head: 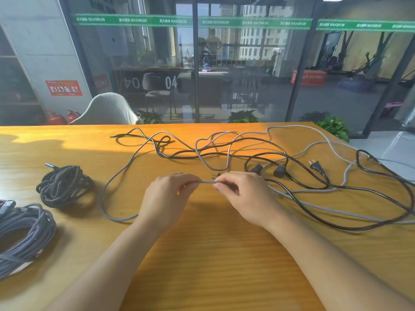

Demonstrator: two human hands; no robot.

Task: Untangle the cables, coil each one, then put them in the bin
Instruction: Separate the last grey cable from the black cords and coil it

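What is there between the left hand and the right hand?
In the head view, a short stretch of grey braided cable spans between the left hand and right hand.

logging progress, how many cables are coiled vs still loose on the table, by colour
coiled black: 1
coiled grey: 1
loose grey: at least 1, pinched by left hand and right hand
loose black: at least 2, going by plugs; the tangle hides exact strands
total: 5 at least
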